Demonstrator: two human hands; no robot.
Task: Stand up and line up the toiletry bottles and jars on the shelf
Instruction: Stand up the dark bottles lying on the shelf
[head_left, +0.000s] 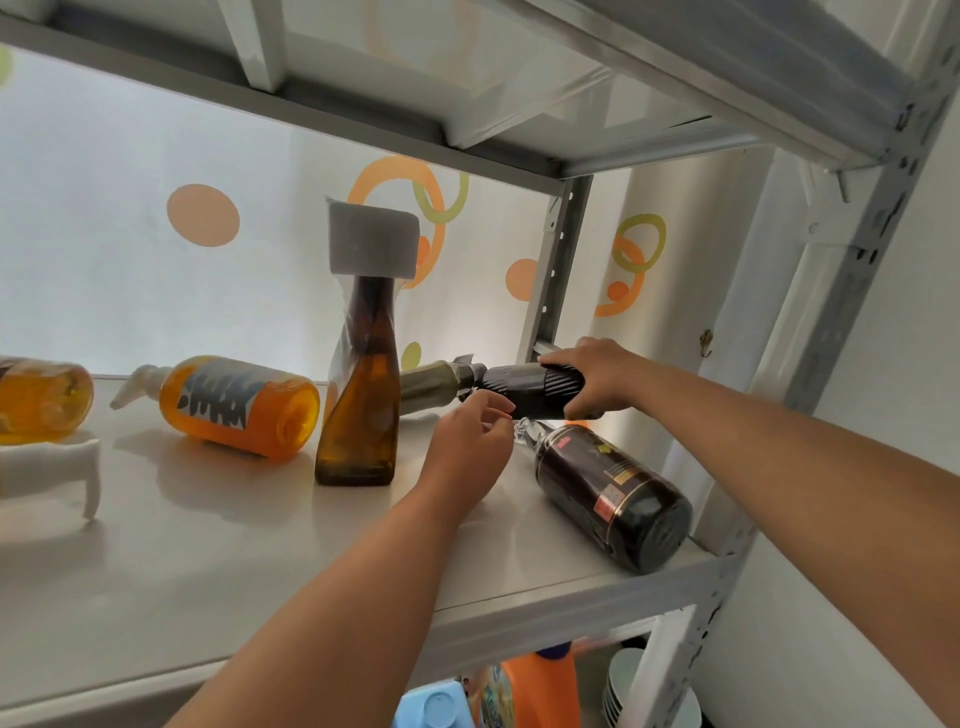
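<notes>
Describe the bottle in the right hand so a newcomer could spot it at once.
On the grey shelf, look right of the upright amber bottle. There the right hand grips a black ribbed bottle held sideways. Unlike the smooth dark bottle lying below it, it has a ridged body and a metallic end.

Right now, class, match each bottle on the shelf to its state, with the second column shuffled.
A amber glass bottle
B orange pump bottle
C dark labelled bottle
D black ribbed bottle

1 gripped by the right hand
2 standing upright
3 lying at the right end of the shelf
4 lying just left of the amber bottle

Pairs: A-2, B-4, C-3, D-1.
</notes>
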